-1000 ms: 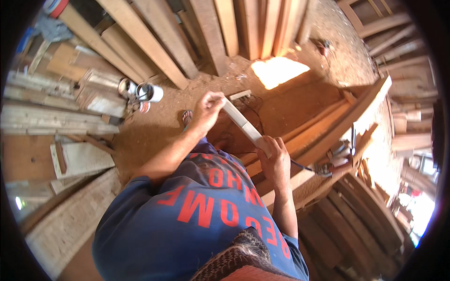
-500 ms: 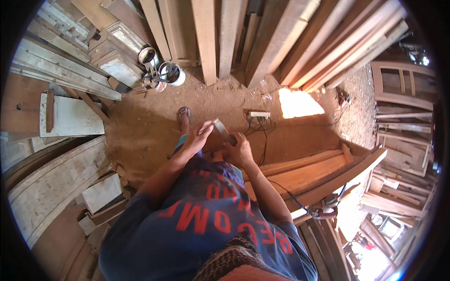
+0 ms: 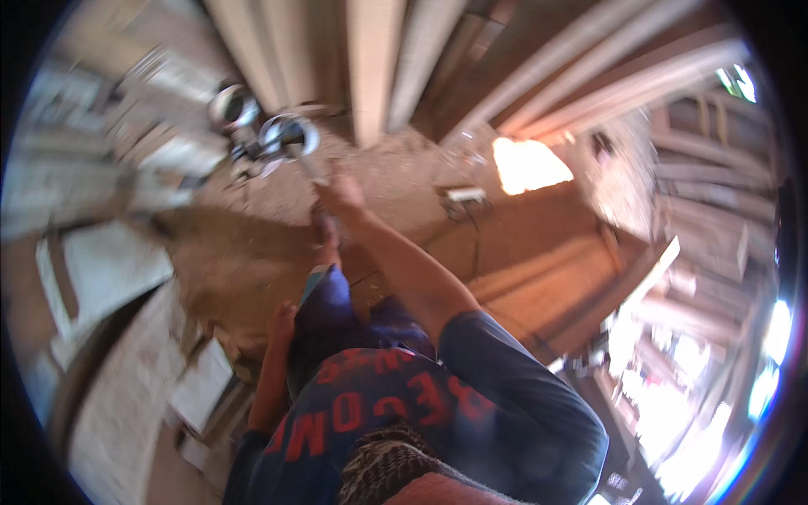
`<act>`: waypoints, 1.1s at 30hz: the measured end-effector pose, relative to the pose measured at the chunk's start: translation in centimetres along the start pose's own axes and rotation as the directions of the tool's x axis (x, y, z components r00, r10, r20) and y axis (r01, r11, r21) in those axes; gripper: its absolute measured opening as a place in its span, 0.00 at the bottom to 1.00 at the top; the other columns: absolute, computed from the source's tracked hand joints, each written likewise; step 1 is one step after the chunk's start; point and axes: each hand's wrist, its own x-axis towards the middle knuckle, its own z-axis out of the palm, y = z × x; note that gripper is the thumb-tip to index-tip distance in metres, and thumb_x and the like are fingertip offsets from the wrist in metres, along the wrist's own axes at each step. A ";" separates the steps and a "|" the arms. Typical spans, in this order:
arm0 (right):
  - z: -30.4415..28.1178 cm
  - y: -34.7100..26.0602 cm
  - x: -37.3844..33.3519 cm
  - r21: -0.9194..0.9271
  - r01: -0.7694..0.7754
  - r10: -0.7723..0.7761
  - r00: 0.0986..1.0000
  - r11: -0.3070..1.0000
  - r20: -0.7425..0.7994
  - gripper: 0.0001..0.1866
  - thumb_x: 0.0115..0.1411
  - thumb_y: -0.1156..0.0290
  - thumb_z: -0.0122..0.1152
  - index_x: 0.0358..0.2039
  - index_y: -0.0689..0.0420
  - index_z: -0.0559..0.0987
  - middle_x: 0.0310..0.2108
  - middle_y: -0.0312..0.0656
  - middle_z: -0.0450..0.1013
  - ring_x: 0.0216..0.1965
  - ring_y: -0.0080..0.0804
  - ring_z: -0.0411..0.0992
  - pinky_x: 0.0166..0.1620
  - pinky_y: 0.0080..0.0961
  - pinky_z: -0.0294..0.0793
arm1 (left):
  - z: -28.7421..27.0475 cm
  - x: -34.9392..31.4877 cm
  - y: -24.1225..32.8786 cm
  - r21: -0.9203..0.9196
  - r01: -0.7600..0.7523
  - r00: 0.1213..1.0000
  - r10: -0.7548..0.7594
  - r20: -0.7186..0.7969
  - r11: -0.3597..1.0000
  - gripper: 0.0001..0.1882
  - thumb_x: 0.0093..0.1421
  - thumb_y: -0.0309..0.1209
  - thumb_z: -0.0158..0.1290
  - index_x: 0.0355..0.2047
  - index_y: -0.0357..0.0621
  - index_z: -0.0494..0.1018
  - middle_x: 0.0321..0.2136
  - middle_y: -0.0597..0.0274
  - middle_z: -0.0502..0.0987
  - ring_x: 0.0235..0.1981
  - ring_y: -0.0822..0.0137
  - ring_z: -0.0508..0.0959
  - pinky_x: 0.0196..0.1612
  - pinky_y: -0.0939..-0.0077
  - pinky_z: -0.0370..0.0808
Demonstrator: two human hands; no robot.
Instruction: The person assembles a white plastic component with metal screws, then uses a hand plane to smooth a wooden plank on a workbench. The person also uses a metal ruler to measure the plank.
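Pale strip (image 3: 308, 165) is out over the far-left part of the dirt floor (image 3: 396, 172), between the right hand (image 3: 341, 195) and the white bucket (image 3: 312, 135). Long axis runs diagonal: near end at the right hand, far end up and left, over or against the bucket's near rim. Too blurred to tell whether tip touches, overlaps or just sits in front. Right hand looks closed around the near end; individual fingers don't resolve. So from that hand: strip straight ahead and slightly left, bucket just beyond on nearly the same line. Right arm is the near one, reaching across the body, forearm slanting up-left. Left hand (image 3: 284, 321) hangs low beside the blue shorts (image 3: 310, 313), well apart from strip and bucket; fingers look curled, nothing visible in it, can't tell if it grips anything. Sandalled foot (image 3: 324, 225) is on the floor just on the near side of the right hand. Bucket stands by the floor's far edge, near the feet of the leaning boards (image 3: 374, 76); open can (image 3: 233, 107) just left of it. White block with cables (image 3: 465, 194) lies right of the hand, and the long wooden frame (image 3: 547, 282) runs along the floor's right side.
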 end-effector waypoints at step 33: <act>-17.7 58.3 -58.8 0.679 0.230 0.714 -0.140 0.697 -0.686 0.16 0.65 0.73 0.62 0.52 0.62 0.78 0.41 0.50 0.81 0.41 0.41 0.82 0.46 0.36 0.82 | 12.1 26.2 59.3 0.022 -0.350 0.786 0.281 0.551 0.936 0.23 0.63 0.35 0.60 0.55 0.34 0.78 0.52 0.47 0.82 0.54 0.56 0.81 0.59 0.64 0.75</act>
